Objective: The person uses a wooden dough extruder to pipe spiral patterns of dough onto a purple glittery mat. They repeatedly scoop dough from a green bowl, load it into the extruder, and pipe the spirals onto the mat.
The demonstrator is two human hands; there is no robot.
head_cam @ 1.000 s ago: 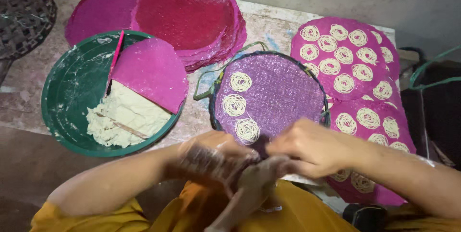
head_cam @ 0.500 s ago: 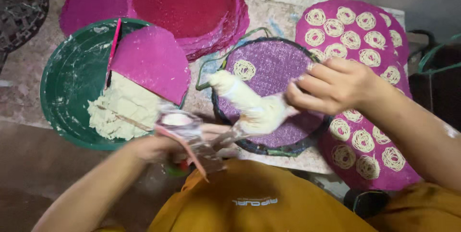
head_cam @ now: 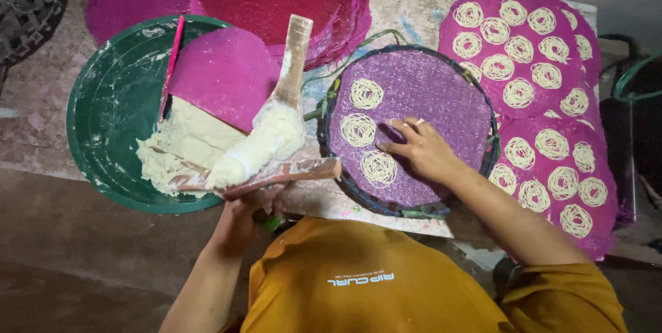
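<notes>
Head view: left hand [head_cam: 245,212] perhaps gripping half-hidden wooden press [head_cam: 276,133].

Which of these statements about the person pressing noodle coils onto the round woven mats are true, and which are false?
1. The left hand holds a wooden press caked with white dough. True.
2. The right hand rests on the round purple woven mat. True.
3. That purple mat carries no noodle coils. False: three pale noodle coils lie on it, left of the hand.
4. The round green basin holds white dough. True: a pale lump of dough sits in it, partly under a pink mat.
5. The mats at the far right are bare. False: the pink mats at the far right are covered in coils.
</notes>
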